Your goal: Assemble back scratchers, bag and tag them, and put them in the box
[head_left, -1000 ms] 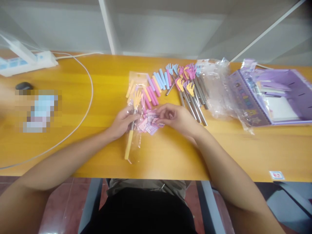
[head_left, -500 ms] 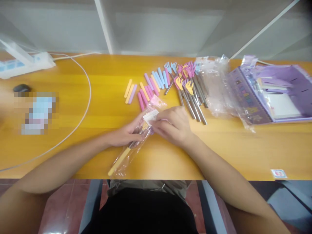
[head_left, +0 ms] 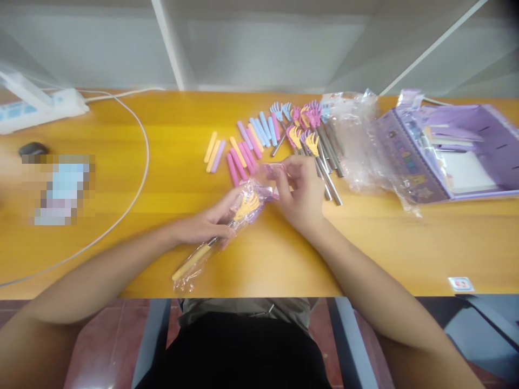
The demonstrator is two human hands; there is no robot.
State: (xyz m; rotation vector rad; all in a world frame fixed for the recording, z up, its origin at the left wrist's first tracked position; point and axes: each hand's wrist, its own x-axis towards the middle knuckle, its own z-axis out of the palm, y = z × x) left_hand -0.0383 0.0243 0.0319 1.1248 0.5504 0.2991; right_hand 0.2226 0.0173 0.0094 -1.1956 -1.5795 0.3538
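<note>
A yellow hand-shaped scratcher (head_left: 247, 206) with a metal rod and yellow handle lies inside a clear plastic bag (head_left: 193, 268). My left hand (head_left: 214, 220) is closed around the bagged rod, thumb on top. At the bag's upper end, my right hand (head_left: 299, 186) pinches the pink-printed top flap between thumb and fingers. Just beyond my hands lie several loose pink, blue, purple and yellow handle tubes (head_left: 247, 141). Behind my right hand is a pile of scratchers (head_left: 311, 141) with coloured heads and bare metal rods.
Clear plastic bags (head_left: 359, 143) lie right of the pile, against a purple box (head_left: 440, 162). At the left are a power strip (head_left: 44, 111), a black mouse (head_left: 33, 149), a blurred-out object (head_left: 65, 186) and a white cable (head_left: 145, 162). A small sticker (head_left: 461, 284) lies near the front edge.
My right hand has moved up and to the right, drawing the bag's top flap away from the scratcher head. The yellow head now shows clearly. My left hand keeps its hold.
</note>
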